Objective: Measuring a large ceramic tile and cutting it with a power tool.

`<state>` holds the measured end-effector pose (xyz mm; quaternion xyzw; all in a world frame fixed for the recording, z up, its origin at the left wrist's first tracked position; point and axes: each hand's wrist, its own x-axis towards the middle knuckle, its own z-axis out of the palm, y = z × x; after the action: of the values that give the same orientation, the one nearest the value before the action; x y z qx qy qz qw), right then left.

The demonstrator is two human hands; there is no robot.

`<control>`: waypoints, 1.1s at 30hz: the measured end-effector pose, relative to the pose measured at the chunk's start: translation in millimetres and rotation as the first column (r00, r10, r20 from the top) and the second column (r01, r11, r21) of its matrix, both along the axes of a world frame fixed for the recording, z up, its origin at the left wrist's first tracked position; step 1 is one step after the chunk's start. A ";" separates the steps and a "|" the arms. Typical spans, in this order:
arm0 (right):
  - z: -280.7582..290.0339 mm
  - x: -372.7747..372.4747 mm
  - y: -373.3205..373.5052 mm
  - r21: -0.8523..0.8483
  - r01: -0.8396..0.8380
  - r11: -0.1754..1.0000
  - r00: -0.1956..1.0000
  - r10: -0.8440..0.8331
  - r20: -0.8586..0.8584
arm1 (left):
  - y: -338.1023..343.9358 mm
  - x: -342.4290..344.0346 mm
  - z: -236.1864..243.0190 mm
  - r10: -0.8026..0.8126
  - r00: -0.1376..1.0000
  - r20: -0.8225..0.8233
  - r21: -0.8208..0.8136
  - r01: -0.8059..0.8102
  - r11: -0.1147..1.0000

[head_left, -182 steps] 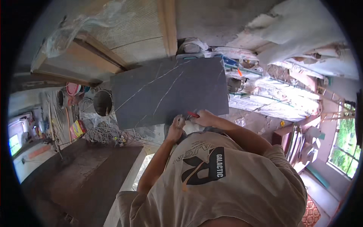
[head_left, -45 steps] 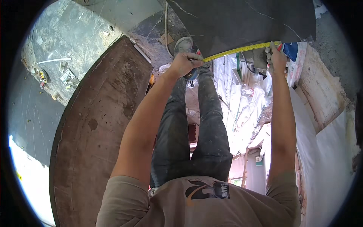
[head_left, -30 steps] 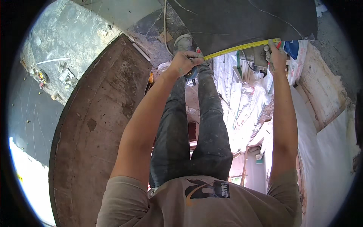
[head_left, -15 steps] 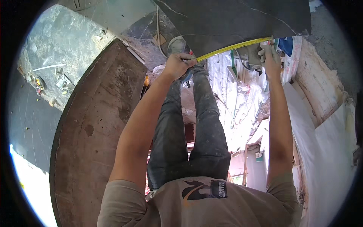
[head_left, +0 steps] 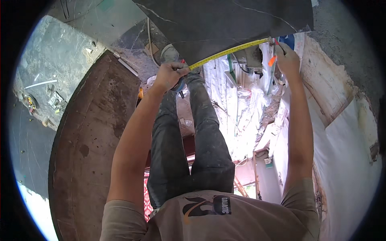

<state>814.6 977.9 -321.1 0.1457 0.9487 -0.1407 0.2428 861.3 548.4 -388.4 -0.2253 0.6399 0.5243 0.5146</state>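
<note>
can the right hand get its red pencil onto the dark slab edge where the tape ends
Probably yes. The right hand holds the red pencil right at the far end of the yellow tape, beside the dark slab edge. Nothing appears to lie between them.

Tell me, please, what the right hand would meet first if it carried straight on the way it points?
Most likely the dark slab: the right hand reaches up toward its lower edge, where the yellow tape ends. Depth is unclear.
</note>
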 end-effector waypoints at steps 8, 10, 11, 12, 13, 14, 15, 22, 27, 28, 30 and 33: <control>7.7 -27.1 -1.2 0.109 -0.189 0.976 0.967 0.166 0.191 | 2.1 -3.8 3.2 -0.045 0.999 0.007 -0.046 0.046 0.998; 5.5 -27.1 -1.5 0.114 -0.192 0.975 0.961 0.164 0.221 | 0.2 -0.9 -1.9 -0.025 1.000 0.005 -0.029 0.025 0.999; 3.7 -28.1 -1.5 0.108 -0.207 0.972 0.962 0.182 0.203 | -0.7 0.7 -4.9 -0.004 1.000 0.000 -0.008 0.004 1.000; 1.9 -29.1 -1.6 0.104 -0.222 0.970 0.962 0.201 0.185 | -2.3 2.5 -7.4 0.017 1.000 -0.004 0.014 -0.017 1.000; 0.4 -29.7 -1.8 0.100 -0.237 0.966 0.961 0.219 0.167 | -4.5 4.4 -9.3 0.018 1.000 -0.005 0.012 -0.018 1.000; -0.5 -29.9 -2.0 0.097 -0.238 0.966 0.961 0.220 0.166 | -6.8 6.1 -11.1 0.023 1.000 -0.008 0.016 -0.023 1.000; 1.9 -30.9 -4.8 0.116 -0.243 0.963 0.958 0.219 0.187 | -5.3 5.0 -9.5 0.028 1.000 -0.009 0.025 -0.028 0.999; 5.5 -35.0 -9.3 0.146 -0.287 0.947 0.943 0.252 0.219 | -3.9 3.4 -7.0 0.018 0.998 0.057 0.024 -0.020 1.000; 9.3 -38.7 -12.6 0.165 -0.303 0.939 0.939 0.263 0.223 | -3.9 4.5 -11.5 0.014 1.000 0.024 0.042 -0.015 0.999; 10.1 -39.9 -13.3 0.160 -0.305 0.939 0.937 0.266 0.225 | -2.6 4.0 -10.7 -0.012 1.000 0.003 0.030 0.012 0.999; 11.7 -41.8 -13.9 0.167 -0.307 0.937 0.937 0.267 0.227 | -3.8 4.2 -9.6 -0.028 0.999 -0.034 0.030 0.029 0.999; 5.8 -41.3 -14.0 0.179 -0.317 0.931 0.941 0.285 0.183 | -6.1 6.0 -12.3 -0.055 0.992 -0.112 0.026 0.059 0.998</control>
<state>773.3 963.9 -315.3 0.0328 0.9476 0.0089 0.3175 867.3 542.3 -400.7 -0.1700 0.6661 0.5303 0.4962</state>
